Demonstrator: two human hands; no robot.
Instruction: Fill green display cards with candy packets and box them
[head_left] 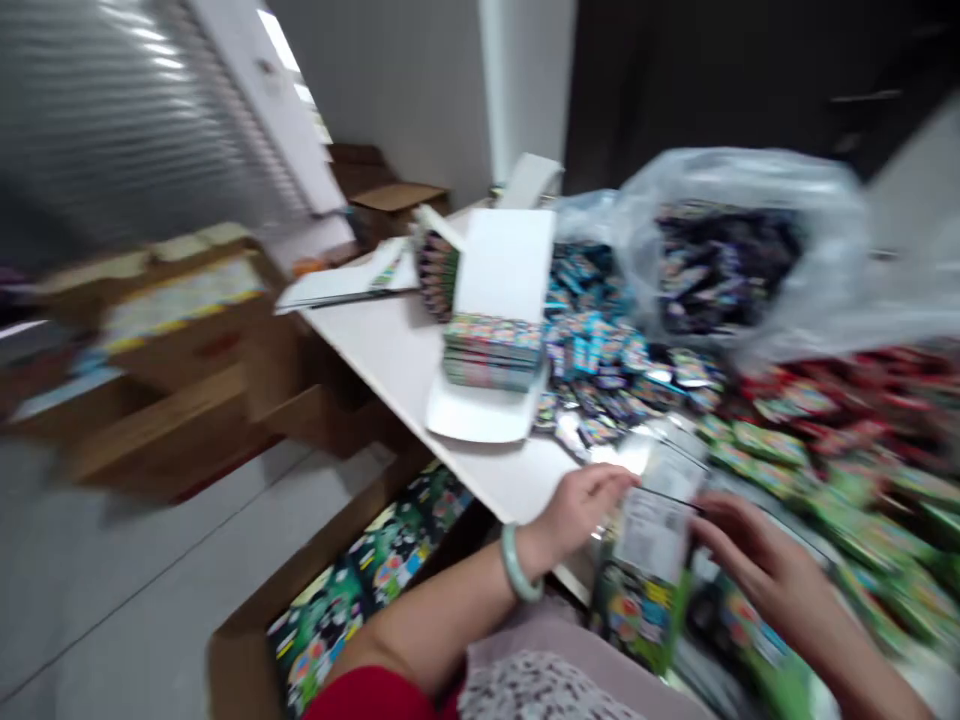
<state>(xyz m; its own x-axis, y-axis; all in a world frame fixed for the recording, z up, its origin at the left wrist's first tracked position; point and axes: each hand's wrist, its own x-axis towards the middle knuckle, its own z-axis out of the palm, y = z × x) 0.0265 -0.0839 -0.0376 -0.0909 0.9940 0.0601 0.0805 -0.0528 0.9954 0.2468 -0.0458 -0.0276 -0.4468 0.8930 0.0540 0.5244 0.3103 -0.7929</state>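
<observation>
A small printed carton [637,605], green and black with a pale text panel and white flaps at its top, stands upright at the table's front edge. My left hand [577,508], a pale green bangle on its wrist, has its fingers closed at the carton's upper left edge. On the opposite side my right hand [757,555] pinches the upper right edge between thumb and fingers. Motion blurs the fingertips. Another similar green carton [757,635] lies under my right forearm, partly hidden.
A stack of flat cartons [495,350] lies on the white table [382,345]. Blue and purple packets [592,350], red packets [862,400] and green packets [870,510] lie in heaps. A clear plastic bag [832,220] holds dark packets. A cardboard box [240,620] with printed cartons stands below left.
</observation>
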